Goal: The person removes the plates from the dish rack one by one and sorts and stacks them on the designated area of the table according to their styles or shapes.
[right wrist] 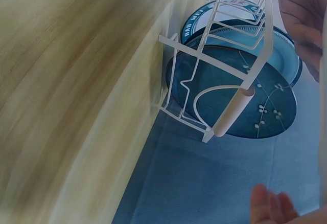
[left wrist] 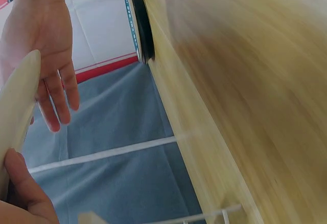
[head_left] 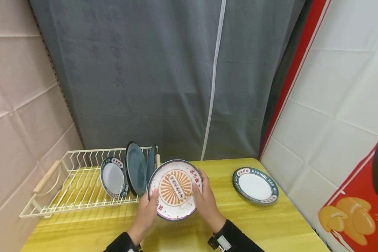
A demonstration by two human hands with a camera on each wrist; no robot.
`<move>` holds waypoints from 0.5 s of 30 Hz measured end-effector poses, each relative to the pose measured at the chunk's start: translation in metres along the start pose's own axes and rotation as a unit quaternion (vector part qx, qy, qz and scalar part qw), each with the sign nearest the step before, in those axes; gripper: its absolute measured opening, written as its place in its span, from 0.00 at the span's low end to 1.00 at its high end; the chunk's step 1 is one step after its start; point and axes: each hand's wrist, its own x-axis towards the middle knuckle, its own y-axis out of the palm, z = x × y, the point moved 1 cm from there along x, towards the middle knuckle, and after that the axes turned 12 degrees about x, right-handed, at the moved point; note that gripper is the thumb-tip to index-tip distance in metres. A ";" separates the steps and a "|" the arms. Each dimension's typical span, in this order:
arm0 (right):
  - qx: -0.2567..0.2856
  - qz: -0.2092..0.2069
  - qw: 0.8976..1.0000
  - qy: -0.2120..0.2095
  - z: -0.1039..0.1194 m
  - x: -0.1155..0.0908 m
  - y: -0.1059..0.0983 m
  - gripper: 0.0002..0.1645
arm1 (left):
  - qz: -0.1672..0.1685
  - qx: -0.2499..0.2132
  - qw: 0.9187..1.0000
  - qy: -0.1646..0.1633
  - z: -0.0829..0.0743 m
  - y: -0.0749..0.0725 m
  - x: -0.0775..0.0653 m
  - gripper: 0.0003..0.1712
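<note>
Both hands hold a round white plate (head_left: 184, 208) tilted up over the table, showing an orange sunburst in the middle, red lettering and a dark rim. My left hand (head_left: 147, 211) grips its left edge, thumb on the front face and fingers behind. At the opposite edge my right hand (head_left: 209, 202) has its thumb on the front, the other fingers reaching behind. The left wrist view catches the plate edge-on, with the right hand (left wrist: 43, 40) palm showing beyond it. In the right wrist view only a sliver of the plate appears along the right border.
A cream wire dish rack (right wrist: 204, 59) with wooden handles (head_left: 46, 176) stands left. Upright in it are a white plate (head_left: 112, 177) with a lettered rim, a blue-green plate (head_left: 137, 169) and a dark blue plate (right wrist: 255, 101). Another lettered-rim plate (head_left: 255, 185) lies on the table's right.
</note>
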 end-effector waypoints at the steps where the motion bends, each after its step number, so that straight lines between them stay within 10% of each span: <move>1: 0.009 -0.003 1.000 -0.001 -0.001 0.000 0.000 0.35 | 0.005 -0.005 1.000 0.004 -0.001 0.001 0.000 0.26; 15: 0.076 -0.009 0.996 -0.037 -0.009 -0.001 -0.005 0.26 | 0.028 -0.020 0.999 -0.026 0.006 0.006 0.004 0.28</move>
